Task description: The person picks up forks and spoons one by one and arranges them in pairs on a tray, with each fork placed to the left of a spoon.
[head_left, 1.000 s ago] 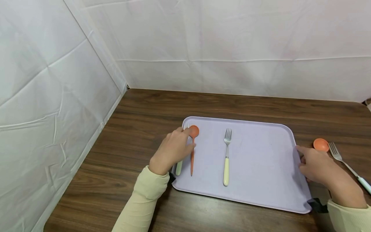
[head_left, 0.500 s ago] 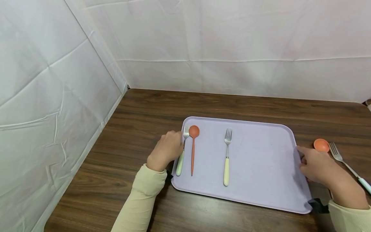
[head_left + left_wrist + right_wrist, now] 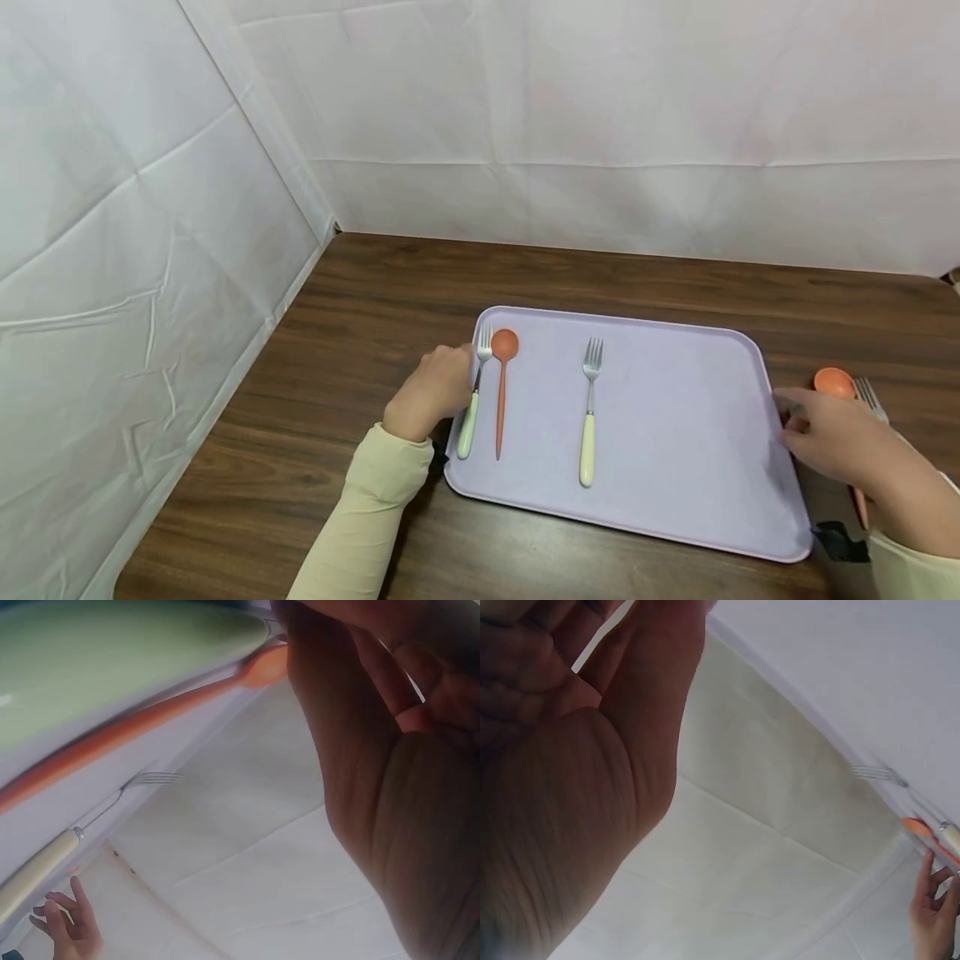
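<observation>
A pale lilac tray point(image 3: 675, 433) lies on the table. On its left side are a fork with a pale green handle point(image 3: 467, 425) and an orange spoon point(image 3: 505, 343). Another fork, with a cream handle point(image 3: 587, 450), lies near the middle. My left hand point(image 3: 431, 392) is at the tray's left rim, beside the green-handled fork. Its fingertips are partly hidden, so whether they grip the rim cannot be told. My right hand point(image 3: 843, 433) is at the right rim, with a gap between thumb and index finger. The left wrist view shows the right hand's fingers point(image 3: 75, 889) spread and loosely bent.
Right of the tray, on the dark wooden table point(image 3: 390, 283), lie a second orange spoon point(image 3: 834, 382) and a fork point(image 3: 867, 393), both partly covered by the right hand. White cloth walls point(image 3: 600, 108) stand behind and at the left.
My left hand has left the orange spoon and moved left to the tray's rim. The right hand's thumb and index finger have parted at the right rim. The head view has shifted slightly.
</observation>
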`<state>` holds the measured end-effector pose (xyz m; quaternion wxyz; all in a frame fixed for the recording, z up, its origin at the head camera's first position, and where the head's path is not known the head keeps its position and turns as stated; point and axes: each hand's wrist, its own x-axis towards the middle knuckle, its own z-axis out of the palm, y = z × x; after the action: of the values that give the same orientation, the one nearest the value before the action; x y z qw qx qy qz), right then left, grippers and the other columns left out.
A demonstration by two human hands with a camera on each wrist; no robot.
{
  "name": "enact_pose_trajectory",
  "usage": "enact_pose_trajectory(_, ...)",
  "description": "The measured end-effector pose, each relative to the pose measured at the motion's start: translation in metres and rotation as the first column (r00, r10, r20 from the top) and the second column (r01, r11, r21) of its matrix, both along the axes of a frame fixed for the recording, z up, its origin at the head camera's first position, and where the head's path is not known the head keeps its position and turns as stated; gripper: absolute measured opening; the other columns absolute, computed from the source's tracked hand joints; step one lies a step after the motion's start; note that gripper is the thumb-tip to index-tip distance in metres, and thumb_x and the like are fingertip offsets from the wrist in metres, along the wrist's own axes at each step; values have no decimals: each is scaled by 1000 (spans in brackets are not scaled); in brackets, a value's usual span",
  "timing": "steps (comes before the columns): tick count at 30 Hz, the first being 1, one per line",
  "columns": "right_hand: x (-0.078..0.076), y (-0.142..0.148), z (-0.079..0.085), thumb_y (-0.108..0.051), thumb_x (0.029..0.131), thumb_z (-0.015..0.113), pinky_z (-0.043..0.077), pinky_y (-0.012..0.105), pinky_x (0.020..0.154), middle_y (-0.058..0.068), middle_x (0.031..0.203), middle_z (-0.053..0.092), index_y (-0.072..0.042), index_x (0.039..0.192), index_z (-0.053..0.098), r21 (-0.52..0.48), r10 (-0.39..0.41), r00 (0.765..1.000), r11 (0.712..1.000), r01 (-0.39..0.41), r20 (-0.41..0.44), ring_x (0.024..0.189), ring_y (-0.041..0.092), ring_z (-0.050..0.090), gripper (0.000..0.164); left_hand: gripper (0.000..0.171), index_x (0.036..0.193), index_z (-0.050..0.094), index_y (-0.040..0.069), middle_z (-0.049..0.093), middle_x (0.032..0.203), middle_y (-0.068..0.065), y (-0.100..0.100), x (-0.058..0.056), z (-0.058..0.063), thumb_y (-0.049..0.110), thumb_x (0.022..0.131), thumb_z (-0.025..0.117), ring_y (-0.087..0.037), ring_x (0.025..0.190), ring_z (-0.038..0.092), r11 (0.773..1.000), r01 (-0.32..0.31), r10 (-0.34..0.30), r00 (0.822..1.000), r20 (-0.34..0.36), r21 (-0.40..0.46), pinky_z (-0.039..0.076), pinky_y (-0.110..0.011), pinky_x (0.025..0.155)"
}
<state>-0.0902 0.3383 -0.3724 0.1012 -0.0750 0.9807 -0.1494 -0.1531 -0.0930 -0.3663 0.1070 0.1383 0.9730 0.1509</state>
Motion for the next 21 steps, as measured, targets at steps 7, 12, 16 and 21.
enact_pose_trajectory(7,6,8,12,-18,79,69,42,40,52,9,78,63,14,117,48,37,-57,998,998,57,-3,61,20,55,54,12,91,59,4,53,73,-8,2,-3,-3,1,80,61,-22,64,53,1000,-8,8,1000,29,-2,46,-32,55)
enact_pose_trajectory(12,9,12,17,-21,78,71,43,49,56,10,77,63,12,115,51,43,-82,996,996,83,-42,67,35,58,54,13,92,59,4,53,73,-8,2,-4,-3,2,80,62,-22,64,53,1000,-10,10,999,33,4,46,-32,55)
enact_pose_trajectory(16,9,15,18,-22,77,71,43,49,55,10,74,63,13,111,53,65,-87,993,994,92,-75,62,31,57,52,13,92,59,4,53,74,-9,1,-4,0,1,79,61,-22,65,53,1000,-17,17,999,40,6,46,-31,55)
enact_pose_trajectory(21,10,20,20,-24,77,72,43,50,56,13,73,62,18,108,50,82,-123,991,988,127,-47,62,33,57,57,13,93,58,4,54,75,-9,1,-3,1,2,81,60,-22,66,54,1000,-24,24,998,58,2,46,-31,55)
